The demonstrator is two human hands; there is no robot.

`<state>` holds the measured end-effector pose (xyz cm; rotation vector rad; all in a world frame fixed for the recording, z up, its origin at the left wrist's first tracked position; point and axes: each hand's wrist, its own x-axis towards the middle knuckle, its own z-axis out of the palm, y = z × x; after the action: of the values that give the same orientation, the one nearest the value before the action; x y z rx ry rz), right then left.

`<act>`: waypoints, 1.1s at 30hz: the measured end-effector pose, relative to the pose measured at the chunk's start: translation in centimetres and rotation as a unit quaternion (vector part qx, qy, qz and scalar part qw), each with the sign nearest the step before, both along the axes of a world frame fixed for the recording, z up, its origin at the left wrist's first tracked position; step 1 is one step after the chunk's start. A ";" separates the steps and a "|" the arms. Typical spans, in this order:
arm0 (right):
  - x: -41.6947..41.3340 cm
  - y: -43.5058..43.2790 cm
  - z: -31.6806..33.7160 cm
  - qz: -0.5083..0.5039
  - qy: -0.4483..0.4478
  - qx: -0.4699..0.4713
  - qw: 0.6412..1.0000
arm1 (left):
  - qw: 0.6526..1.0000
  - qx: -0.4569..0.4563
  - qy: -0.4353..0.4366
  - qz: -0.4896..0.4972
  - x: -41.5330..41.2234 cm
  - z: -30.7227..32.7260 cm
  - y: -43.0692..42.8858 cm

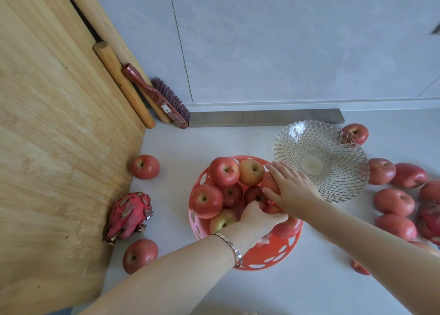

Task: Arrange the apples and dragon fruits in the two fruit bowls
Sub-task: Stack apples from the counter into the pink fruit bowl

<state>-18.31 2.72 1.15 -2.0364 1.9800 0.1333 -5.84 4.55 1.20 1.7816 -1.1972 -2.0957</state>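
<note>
Wooden board (59,148) fills the left. Glass bowl (333,190) sits just right of and behind the red bowl (262,257), which holds the apple pile (223,171). We see one dragon fruit (129,216) against the board and loose apples (394,201) on the counter. Right hand (294,186) wraps thumb and fingers round the edge apple (269,182). Left hand (258,219) curls its fingers over the lower apple (273,209), grip partly hidden.

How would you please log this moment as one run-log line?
left hand: grips apple in red basket | right hand: holds second apple | glass bowl: empty | dragon fruit: outside both
</note>
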 end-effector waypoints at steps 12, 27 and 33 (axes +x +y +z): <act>7.2 -2.8 5.8 0.033 -0.212 -0.062 0.975 | 0.901 -0.366 -0.229 0.043 15.3 2.7 -8.1; 18.6 -9.5 1.8 0.080 -0.253 0.083 0.961 | 0.850 -0.249 -0.440 -0.146 23.4 -4.9 -18.1; 17.5 -10.0 2.8 0.060 -0.283 0.031 0.957 | 0.932 -0.268 -0.244 -0.006 20.6 -1.0 -16.9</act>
<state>-0.84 -7.25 3.97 -1.8786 1.4792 -0.3266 14.77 -12.35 0.21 2.0439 -1.6866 -1.1616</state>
